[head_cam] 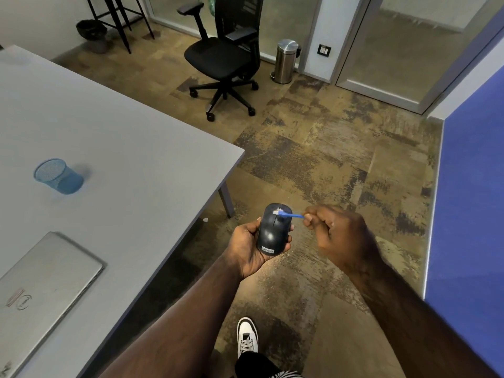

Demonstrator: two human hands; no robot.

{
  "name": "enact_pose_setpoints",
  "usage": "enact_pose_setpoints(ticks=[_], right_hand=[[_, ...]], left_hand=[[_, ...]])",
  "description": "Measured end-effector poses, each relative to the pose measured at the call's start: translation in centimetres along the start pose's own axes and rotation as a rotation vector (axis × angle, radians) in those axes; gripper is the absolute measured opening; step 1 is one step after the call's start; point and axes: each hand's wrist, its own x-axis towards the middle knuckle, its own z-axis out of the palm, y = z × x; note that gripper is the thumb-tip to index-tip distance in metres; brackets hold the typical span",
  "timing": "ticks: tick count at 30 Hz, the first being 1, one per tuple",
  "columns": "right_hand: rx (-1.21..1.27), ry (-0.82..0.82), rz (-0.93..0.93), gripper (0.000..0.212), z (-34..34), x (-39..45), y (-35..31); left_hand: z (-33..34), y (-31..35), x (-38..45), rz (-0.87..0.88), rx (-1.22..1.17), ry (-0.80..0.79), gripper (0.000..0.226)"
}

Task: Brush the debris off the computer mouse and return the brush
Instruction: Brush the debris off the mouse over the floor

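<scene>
Cradling smooth oval mouse (273,231) in left hand (249,248), right hand (338,236) pinching thin blue brush (289,214)

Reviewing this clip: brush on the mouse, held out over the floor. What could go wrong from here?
The mouse lies in the left hand over carpet, past the table edge, so a slip may drop it. The right hand pinches only the end of the thin blue brush, which could flick loose.

- Grey table (131,148), left side, bearing a blue mesh cup (58,176) and a closed silver laptop (46,290), well apart.
- Mottled brown carpet floor (313,159), carrying a black office chair (226,55), a steel pedal bin (286,61) and a white sneaker (246,336).
</scene>
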Motion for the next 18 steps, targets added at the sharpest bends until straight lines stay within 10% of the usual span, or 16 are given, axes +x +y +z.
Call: enact_pose_setpoints(ticks=[18], right_hand=[[-0.032, -0.058, 0.026, 0.015, 1.4, 2.5, -1.6]], left_hand=[[-0.7, 1.3, -0.9, 0.071, 0.102, 0.077, 0.047]])
